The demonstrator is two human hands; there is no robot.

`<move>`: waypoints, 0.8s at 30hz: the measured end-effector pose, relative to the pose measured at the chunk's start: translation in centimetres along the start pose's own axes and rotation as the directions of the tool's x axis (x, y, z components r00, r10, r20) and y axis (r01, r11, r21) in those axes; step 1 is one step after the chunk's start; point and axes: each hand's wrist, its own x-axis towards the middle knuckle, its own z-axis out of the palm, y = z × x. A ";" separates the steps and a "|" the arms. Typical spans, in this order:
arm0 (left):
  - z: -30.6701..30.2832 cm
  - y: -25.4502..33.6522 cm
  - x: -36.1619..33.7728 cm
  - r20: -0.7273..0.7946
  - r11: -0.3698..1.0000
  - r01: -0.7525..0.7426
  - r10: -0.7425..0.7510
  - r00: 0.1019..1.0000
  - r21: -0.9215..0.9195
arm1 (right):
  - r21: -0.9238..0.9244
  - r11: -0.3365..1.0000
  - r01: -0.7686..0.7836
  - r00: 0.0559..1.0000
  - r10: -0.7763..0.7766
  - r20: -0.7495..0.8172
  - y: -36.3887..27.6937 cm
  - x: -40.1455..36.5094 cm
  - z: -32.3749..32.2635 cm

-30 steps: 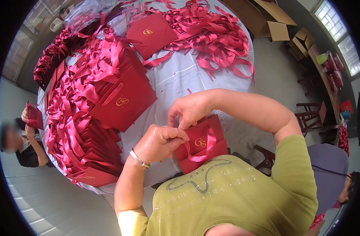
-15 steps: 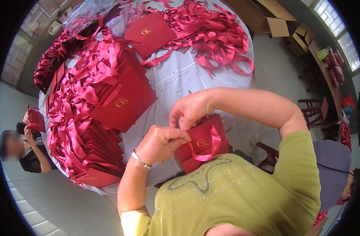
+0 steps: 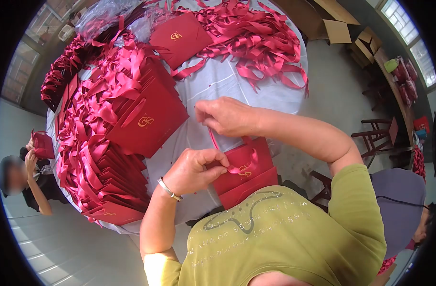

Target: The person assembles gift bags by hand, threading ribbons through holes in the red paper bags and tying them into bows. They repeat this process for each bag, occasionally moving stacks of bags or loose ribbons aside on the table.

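Note:
A small red paper gift bag [image 3: 249,167] with a gold logo rests against my front at the table's edge. My left hand [image 3: 194,169], with a bracelet at the wrist, pinches one of its ribbon handles [image 3: 249,168] between thumb and finger in front of the logo. Above the bag, my right hand [image 3: 226,117] is closed on a ribbon [image 3: 213,138] drawn taut up from the bag's opening. The ends inside the bag are hidden.
Stacked red gift bags [image 3: 149,119] with ribbon handles cover the table's left side. Loose ribbons [image 3: 256,38] are heaped at the back, beside a flat red bag [image 3: 180,38]. A co-worker [image 3: 34,176] at the left holds another bag. Stools [image 3: 375,136] and cardboard boxes [image 3: 337,31] stand at the right.
My right hand has lifted from the bag's opening up and to the left, drawing a ribbon with it. My left hand stays near the bag's front, still pinching the handle.

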 end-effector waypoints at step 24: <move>0.9 -0.8 0.0 -0.178 0.944 0.011 0.050 0.983 0.328 | 0.039 0.931 -0.362 0.886 0.357 -0.297 1.8 -4.8 -3.0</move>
